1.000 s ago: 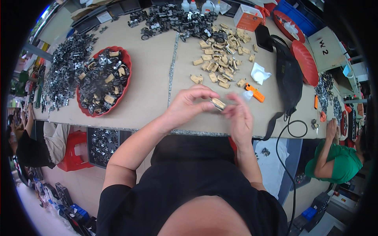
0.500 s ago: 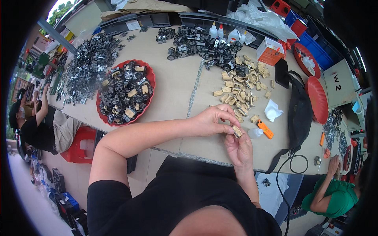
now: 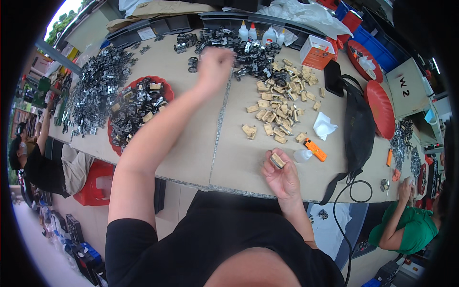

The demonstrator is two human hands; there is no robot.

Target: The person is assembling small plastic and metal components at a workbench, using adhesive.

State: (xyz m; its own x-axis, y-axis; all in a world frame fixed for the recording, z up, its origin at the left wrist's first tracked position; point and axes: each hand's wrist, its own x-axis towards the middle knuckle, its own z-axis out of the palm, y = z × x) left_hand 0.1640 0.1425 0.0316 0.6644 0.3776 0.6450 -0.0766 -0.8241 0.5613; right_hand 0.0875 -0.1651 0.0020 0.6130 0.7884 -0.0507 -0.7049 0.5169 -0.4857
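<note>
Beige worktop (image 3: 191, 143), crowded, near edge by the lap. Closest, right hand (image 3: 282, 177), fingers curled shut around one small tan block with a dark metal insert (image 3: 277, 160), held just above the edge; easily dropped off the worktop if grip slackens. Just beyond, one orange cutter (image 3: 315, 149), roughly thirty loose tan blocks (image 3: 277, 110). Further left, one red tray (image 3: 167, 82) of metal parts. Farthest, left hand (image 3: 215, 64) blurred over dark metal parts (image 3: 248, 52); fingers bunched, contents unclear, apt to scatter pieces. Three glue bottles (image 3: 270, 34) behind.
</note>
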